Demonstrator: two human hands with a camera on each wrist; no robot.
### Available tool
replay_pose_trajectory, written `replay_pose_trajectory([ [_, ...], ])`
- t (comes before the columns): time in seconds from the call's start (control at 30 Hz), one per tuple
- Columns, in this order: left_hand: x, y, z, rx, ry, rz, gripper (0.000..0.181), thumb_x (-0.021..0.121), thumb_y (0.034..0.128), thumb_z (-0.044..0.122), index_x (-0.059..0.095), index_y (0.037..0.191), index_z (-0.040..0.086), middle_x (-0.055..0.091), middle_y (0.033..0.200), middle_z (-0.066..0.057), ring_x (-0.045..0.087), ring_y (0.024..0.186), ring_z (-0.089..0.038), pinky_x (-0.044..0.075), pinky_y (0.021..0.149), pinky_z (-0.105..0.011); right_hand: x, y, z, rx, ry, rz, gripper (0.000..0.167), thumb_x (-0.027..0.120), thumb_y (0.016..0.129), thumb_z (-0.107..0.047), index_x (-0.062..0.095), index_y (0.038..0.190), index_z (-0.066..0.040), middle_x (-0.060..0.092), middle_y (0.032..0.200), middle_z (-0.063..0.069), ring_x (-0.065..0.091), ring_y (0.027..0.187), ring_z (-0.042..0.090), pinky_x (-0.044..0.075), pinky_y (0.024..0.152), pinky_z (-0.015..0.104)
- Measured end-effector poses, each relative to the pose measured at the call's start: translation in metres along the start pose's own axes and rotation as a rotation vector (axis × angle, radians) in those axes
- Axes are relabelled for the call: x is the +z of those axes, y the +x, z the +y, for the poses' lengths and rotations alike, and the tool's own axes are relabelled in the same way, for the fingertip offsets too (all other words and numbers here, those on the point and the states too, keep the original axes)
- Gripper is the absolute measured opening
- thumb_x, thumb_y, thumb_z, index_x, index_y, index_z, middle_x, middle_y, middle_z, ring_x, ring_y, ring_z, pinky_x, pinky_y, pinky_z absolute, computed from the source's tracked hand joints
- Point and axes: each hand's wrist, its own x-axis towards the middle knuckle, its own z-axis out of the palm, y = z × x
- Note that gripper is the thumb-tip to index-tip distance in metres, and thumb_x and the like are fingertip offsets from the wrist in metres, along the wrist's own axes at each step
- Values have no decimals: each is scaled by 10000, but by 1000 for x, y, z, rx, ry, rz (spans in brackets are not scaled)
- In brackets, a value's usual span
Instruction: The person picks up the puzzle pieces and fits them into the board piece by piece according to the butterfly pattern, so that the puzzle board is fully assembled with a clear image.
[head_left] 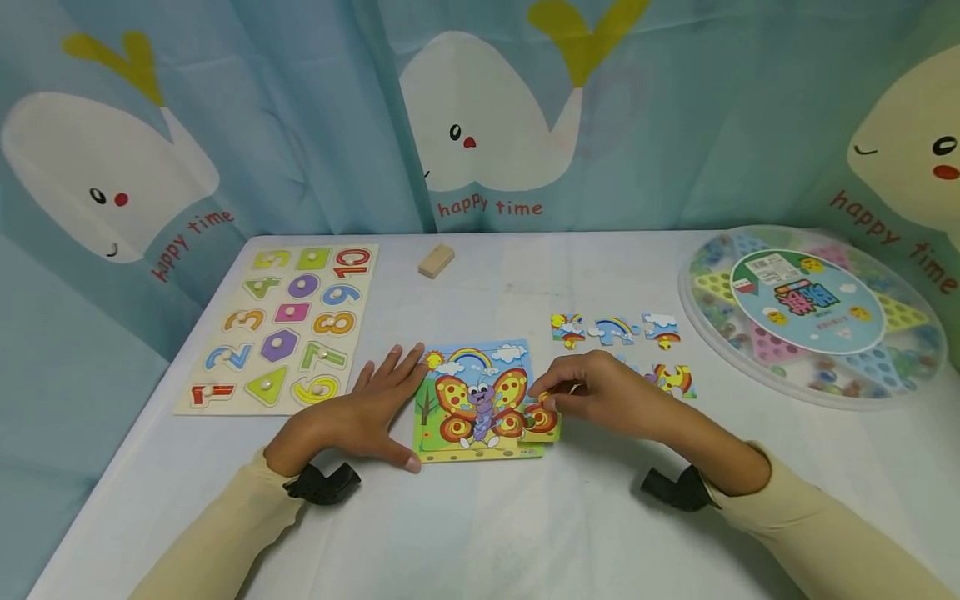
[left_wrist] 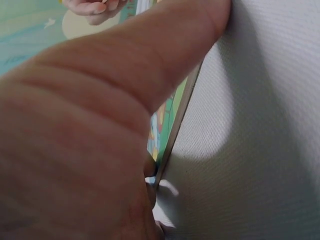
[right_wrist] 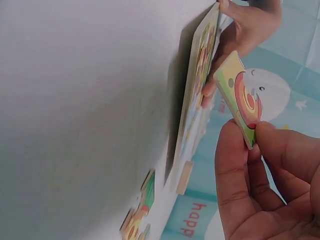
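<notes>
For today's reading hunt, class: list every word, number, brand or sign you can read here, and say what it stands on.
"happy time": on the curtain, three times in the head view.
"1", "2", "3", "4", "5", "6", "7", "8", "9", "10": on the number board.
Too blurred to read: the large stylised characters on the round label.
Too small to read: the white sticker; marks along the butterfly board's lower edge.
</notes>
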Motion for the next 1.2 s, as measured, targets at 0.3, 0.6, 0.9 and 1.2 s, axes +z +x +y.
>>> replay_pose_trajectory([
  [0.3,0,0,0,0,-6,-3,1250,843,691,504,54,1567,87,-140,1614,-41,-193,1447,-279,-76,1129,-568,9,11,3,7,8,9,191,647,888,49,738,1026,-47,684,916,-23,576,754,143,509,641,258],
  [0.6,0,-1,0,2,-11,-2,1257,840,689,511,50,1567,83,-137,1616,-50,-192,1447,-287,-80,1127,-572,18,21,0,-5,-24,-19,145,674,891,-5,735,1020,-27,689,913,1,539,727,132,475,598,235],
  [0.9,-1,0,1,7,1,7,1268,832,682,542,51,1566,77,-129,1617,-56,-189,1447,-292,-79,1124,-580,24,29,-2,31,-59,-45,142,667,894,-7,737,1012,-45,677,881,-33,529,716,124,457,583,231],
  [1.2,0,-1,1,4,8,9,1269,833,677,546,59,1567,77,-126,1618,-55,-184,1448,-294,-74,1124,-582,27,32,-3,55,-101,-69,118,674,897,-22,732,994,-53,648,802,-58,520,690,119,441,556,234],
])
